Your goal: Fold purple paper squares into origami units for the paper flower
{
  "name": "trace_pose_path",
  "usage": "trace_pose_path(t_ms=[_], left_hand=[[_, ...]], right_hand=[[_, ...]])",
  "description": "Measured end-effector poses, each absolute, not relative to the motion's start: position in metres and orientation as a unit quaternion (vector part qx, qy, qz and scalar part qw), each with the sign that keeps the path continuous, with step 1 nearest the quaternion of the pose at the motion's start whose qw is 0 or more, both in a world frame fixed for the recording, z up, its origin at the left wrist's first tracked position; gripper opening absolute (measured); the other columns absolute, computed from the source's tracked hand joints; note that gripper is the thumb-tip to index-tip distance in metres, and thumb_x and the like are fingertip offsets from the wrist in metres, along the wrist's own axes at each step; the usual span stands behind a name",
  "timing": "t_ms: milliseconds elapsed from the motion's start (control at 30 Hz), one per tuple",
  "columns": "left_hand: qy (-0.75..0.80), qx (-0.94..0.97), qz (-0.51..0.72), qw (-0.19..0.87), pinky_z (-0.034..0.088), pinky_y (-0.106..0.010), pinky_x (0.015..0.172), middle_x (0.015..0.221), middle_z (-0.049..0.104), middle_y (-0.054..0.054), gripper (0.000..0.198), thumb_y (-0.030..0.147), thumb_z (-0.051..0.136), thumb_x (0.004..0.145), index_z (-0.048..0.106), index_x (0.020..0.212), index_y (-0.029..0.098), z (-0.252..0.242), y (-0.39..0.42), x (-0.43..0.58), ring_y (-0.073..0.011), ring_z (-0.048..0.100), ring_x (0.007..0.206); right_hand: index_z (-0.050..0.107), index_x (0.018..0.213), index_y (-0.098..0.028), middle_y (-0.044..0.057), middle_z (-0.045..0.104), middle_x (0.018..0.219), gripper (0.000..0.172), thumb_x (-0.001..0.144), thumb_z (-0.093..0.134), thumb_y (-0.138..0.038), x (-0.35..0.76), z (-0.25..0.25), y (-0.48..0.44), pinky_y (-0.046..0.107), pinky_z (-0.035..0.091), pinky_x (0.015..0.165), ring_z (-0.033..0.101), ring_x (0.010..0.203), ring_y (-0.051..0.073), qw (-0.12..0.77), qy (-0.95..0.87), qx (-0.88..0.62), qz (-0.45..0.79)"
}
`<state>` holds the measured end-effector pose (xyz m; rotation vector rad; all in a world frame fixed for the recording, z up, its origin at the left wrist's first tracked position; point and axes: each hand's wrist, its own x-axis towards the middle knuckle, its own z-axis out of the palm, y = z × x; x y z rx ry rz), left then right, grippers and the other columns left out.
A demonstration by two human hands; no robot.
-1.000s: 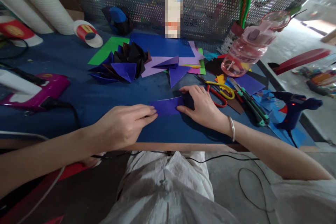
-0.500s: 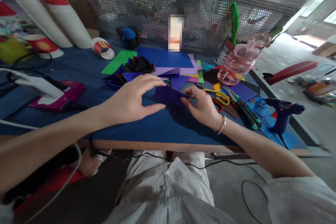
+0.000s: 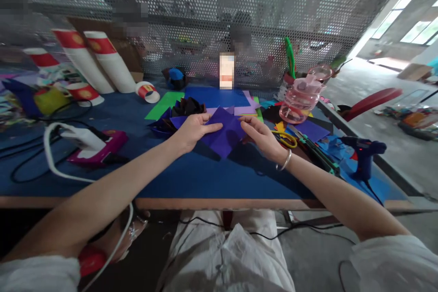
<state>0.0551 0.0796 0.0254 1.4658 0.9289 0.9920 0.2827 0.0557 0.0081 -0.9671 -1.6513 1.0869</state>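
Note:
A square of purple paper (image 3: pixel 224 139), creased and turned corner-down, is held up above the blue table top. My left hand (image 3: pixel 196 131) pinches its left side between thumb and fingers. At its right corner my right hand (image 3: pixel 260 136), with a bracelet at the wrist, grips the edge. Just behind my left hand lie folded purple paper pieces (image 3: pixel 160 123) and a dark folded paper flower (image 3: pixel 188 106). Yellow-handled scissors (image 3: pixel 286 139) rest close to the right hand.
A hot glue gun (image 3: pixel 364 153), a green-and-black cutter (image 3: pixel 318 154) and a pink bottle (image 3: pixel 301 98) stand or lie to the right. On the left are a magenta power strip (image 3: pixel 99 148) with cables and stacked paper cups (image 3: pixel 114 66). Blue paper (image 3: pixel 215 97) lies behind.
The purple paper has gone from a folded, edge-on shape to an opened square facing me. My left hand, apart from it before, now grips its left side. The view has tilted up.

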Motion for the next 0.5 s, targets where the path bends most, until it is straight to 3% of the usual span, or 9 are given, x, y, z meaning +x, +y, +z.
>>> trace_pose_path(t_ms=[300, 400, 500], left_hand=[[0.378, 0.532, 0.458, 0.603, 0.069, -0.044, 0.09, 0.106, 0.084, -0.007, 0.058, 0.045, 0.093, 0.07, 0.074, 0.12, 0.021, 0.02, 0.073, 0.06, -0.0287, 0.081, 0.1], [0.387, 0.531, 0.442, 0.611, 0.069, -0.041, 0.089, 0.109, 0.084, -0.006, 0.05, 0.038, 0.093, 0.069, 0.077, 0.113, 0.021, 0.021, 0.069, 0.06, -0.0275, 0.081, 0.101], [0.395, 0.539, 0.406, 0.623, 0.069, -0.04, 0.083, 0.108, 0.084, -0.008, 0.047, 0.033, 0.096, 0.064, 0.079, 0.106, 0.019, 0.023, 0.065, 0.06, -0.028, 0.081, 0.096]], right_hand=[[0.071, 0.092, -0.02, 0.002, 0.075, 0.084, 0.056, 0.076, 0.082, -0.073, 0.277, -0.005, 0.041, 0.028, 0.056, 0.063, 0.068, 0.072, 0.016, 0.416, -0.665, -0.382, 0.489], [0.065, 0.088, -0.022, 0.0, 0.071, 0.077, 0.05, 0.082, 0.078, -0.07, 0.286, -0.006, 0.048, 0.029, 0.057, 0.065, 0.067, 0.07, 0.016, 0.444, -0.656, -0.4, 0.461], [0.061, 0.095, -0.024, -0.003, 0.066, 0.074, 0.046, 0.086, 0.073, -0.068, 0.296, -0.007, 0.057, 0.031, 0.056, 0.066, 0.065, 0.069, 0.016, 0.473, -0.648, -0.422, 0.423]])
